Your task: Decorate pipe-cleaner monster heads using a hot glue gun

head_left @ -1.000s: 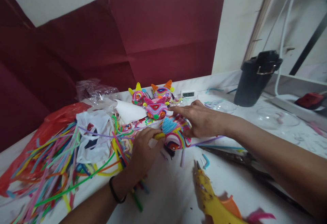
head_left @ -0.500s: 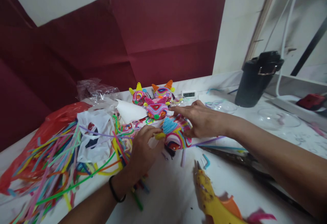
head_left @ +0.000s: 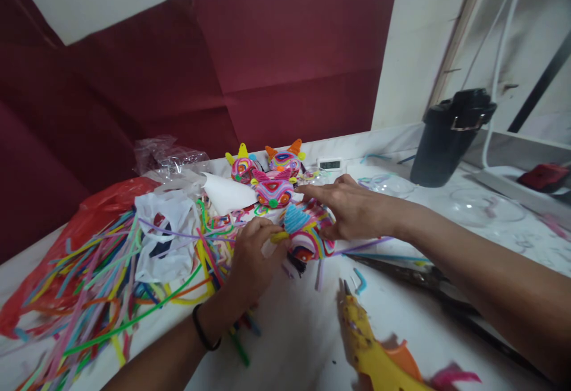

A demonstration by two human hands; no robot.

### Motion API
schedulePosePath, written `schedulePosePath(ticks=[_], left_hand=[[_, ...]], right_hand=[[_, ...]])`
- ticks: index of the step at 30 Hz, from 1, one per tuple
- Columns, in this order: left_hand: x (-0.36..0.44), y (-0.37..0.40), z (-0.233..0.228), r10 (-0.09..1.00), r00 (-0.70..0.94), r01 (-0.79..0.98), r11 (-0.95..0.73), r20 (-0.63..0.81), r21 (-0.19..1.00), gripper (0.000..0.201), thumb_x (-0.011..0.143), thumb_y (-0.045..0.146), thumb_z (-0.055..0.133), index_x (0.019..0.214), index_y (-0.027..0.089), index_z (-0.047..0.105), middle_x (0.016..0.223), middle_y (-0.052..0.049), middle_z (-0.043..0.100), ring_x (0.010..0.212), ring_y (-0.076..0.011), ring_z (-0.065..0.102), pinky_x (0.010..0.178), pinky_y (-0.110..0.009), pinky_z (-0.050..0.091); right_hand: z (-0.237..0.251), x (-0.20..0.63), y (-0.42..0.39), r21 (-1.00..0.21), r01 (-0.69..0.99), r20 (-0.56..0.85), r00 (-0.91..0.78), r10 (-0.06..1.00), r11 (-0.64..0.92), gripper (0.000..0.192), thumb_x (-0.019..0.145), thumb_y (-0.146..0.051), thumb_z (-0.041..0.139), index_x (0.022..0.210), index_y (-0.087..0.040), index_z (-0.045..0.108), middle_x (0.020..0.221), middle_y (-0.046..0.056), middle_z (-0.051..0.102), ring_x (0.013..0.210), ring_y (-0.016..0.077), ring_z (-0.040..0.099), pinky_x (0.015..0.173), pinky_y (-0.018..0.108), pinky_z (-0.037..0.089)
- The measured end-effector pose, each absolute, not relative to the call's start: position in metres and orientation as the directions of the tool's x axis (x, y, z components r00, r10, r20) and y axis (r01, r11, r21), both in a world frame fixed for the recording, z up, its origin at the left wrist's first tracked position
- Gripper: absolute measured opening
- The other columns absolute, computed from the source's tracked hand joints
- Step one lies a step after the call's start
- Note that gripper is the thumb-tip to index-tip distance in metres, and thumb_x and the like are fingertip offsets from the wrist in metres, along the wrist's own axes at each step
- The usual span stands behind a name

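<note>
Pipe-cleaner figure (head_left: 307, 237), a rounded piece wound in many colours with a light blue cone at its top, rests on the white table (head_left: 294, 337) near the centre of the view, held between both hands. Largest item present is the dark red backdrop (head_left: 250, 63) behind the table, creased in several places. A broad heap of loose pipe cleaners (head_left: 93, 296) in mixed colours covers the table's left part, partly over a red plastic bag (head_left: 102, 200) and a white plastic bag (head_left: 163, 236). A black bucket (head_left: 448, 135) stands well apart at the far right.

The right hand (head_left: 352, 209) reaches in from the right and lies over the top and far side of the figure, fingers extended and slightly spread, thumb tucked under against it; a loose cover rather than a tight grasp. The left hand (head_left: 250, 260) sits at the figure's near left side, fingers curled, thumb and forefinger pinched on a short yellow piece (head_left: 279, 237) at the base of the blue cone. A black band (head_left: 203, 336) circles that wrist.

A yellow glue gun (head_left: 370, 349) lies near the front edge, nozzle pointing toward the figure. Dark scissors (head_left: 401, 272) lie just beyond it, under the right forearm. Three finished figures (head_left: 267, 180) with coloured ears stand just behind the hands. A small digital display (head_left: 329, 165) sits against the wall.
</note>
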State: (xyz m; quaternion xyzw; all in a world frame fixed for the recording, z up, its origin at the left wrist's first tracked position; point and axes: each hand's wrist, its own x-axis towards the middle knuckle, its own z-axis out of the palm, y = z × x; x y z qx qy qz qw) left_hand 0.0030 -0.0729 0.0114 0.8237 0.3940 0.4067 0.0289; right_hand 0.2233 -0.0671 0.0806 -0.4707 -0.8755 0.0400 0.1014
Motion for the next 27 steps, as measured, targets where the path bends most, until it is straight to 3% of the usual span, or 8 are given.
schedulePosePath(ticks=[27], left_hand=[[0.002,-0.0684,0.0113,0.717,0.334,0.632,-0.652,0.611,0.42,0.009,0.082,0.025,0.062,0.077,0.021,0.068,0.078,-0.002,0.069,0.075,-0.017,0.063,0.073,-0.029,0.048]], right_hand=[[0.0855,0.2177,-0.0645,-0.121,0.828,0.093,-0.539,0.837,0.547,0.07,0.071,-0.022,0.068,0.135,-0.021,0.039,0.12,0.009,0.064,0.109,0.0307,0.058,0.095,0.047,0.03]])
